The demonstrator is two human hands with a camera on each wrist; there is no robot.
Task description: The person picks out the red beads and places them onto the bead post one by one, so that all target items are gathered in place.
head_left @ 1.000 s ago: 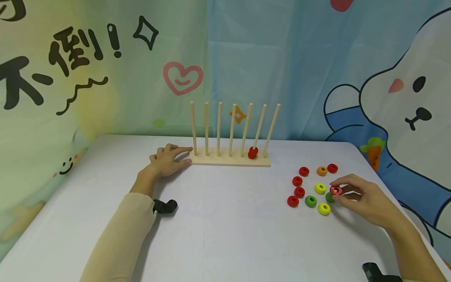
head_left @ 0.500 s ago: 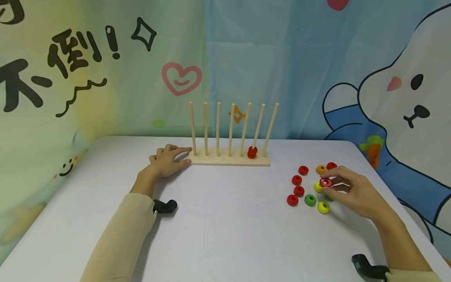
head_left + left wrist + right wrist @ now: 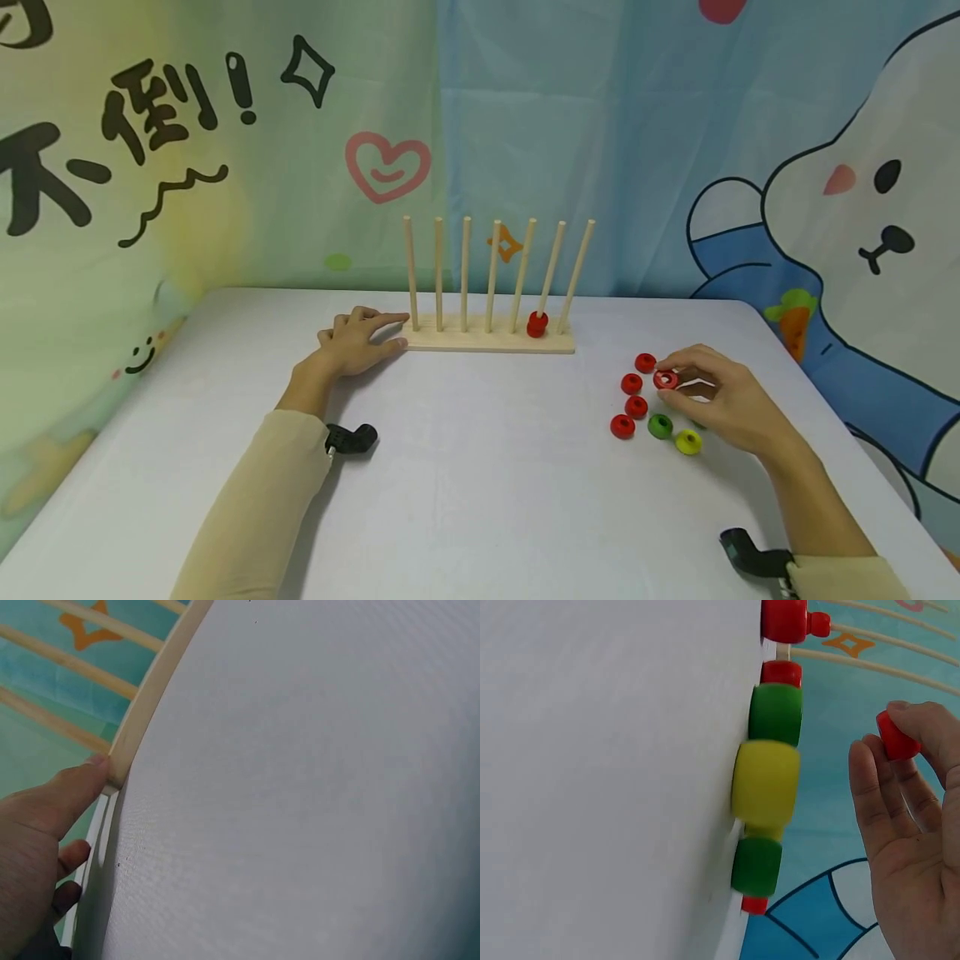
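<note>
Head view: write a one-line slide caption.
Right hand pinches a round red bead while the left hand touches a pale wooden seven-peg rack.

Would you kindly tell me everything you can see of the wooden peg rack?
The peg rack looks like pale, plain wood: a long, narrow base with seven slim round pegs in a row. It stands upright on the white table, towards the far edge. Two red beads are stacked on the second peg from the right in the head view; the other six are bare. The left hand touches the base's left end.
</note>
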